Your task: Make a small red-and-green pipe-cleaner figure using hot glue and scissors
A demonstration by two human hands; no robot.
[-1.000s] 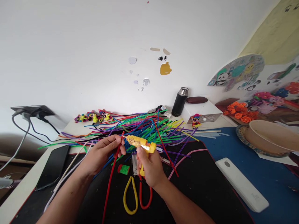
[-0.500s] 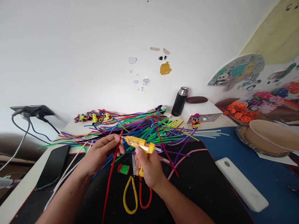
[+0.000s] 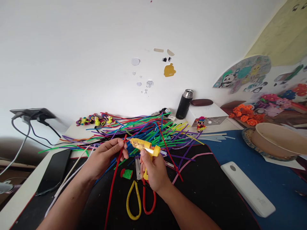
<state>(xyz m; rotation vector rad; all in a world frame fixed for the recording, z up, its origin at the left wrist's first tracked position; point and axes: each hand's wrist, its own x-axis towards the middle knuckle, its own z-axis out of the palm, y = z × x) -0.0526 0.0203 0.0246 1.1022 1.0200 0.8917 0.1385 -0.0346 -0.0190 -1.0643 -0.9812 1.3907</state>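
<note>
Pinched between the fingers of my left hand is a long red pipe cleaner, which hangs down toward the near edge of the black mat. My right hand is wrapped round a yellow glue gun. Its nozzle points left, close to the upper end of the red pipe cleaner. Whether the nozzle touches it I cannot tell. Below the hands lie scissors with one yellow and one red handle and a small green-and-red coiled piece.
Many coloured pipe cleaners are heaped behind my hands. A black bottle and a white box stand at the back. A black phone lies left, a white power bank right. Small figures sit back left.
My right hand and the glue gun have shifted slightly to the right, and the nozzle is a little farther from my left fingertips. My left hand has hardly moved.
</note>
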